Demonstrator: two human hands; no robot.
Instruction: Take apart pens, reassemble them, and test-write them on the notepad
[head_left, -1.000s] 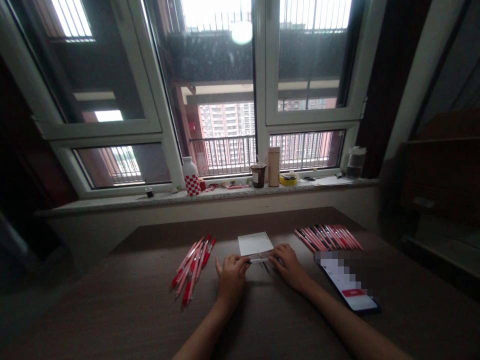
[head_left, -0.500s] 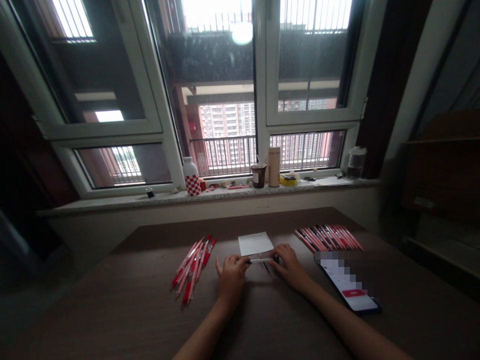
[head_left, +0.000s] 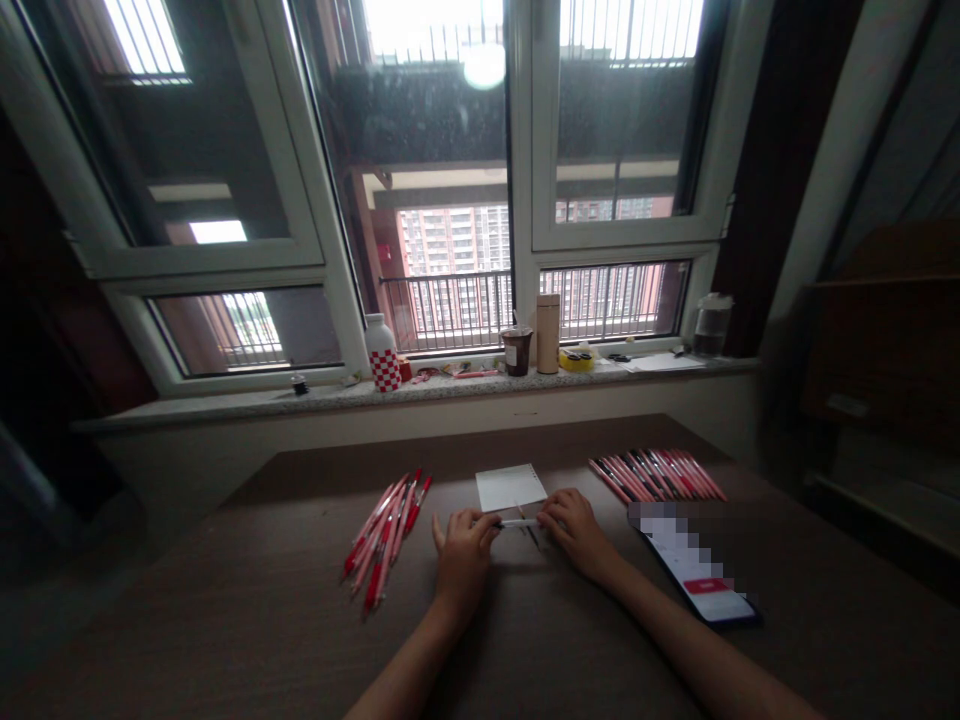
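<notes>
Both my hands rest on a dark wooden table. Between them lies a thin white pen. My left hand pinches its left end and my right hand grips its right end. Just behind the pen lies a white slip of paper. A loose heap of red pens lies to the left of my left hand. A neat row of red pens lies to the right, beyond my right hand.
A phone with a lit screen lies right of my right forearm. Behind the table runs a stone window sill with a red-checked bottle, a dark cup, a tall flask and a jar.
My right hand has shifted slightly left along the pen. Nothing else has moved.
</notes>
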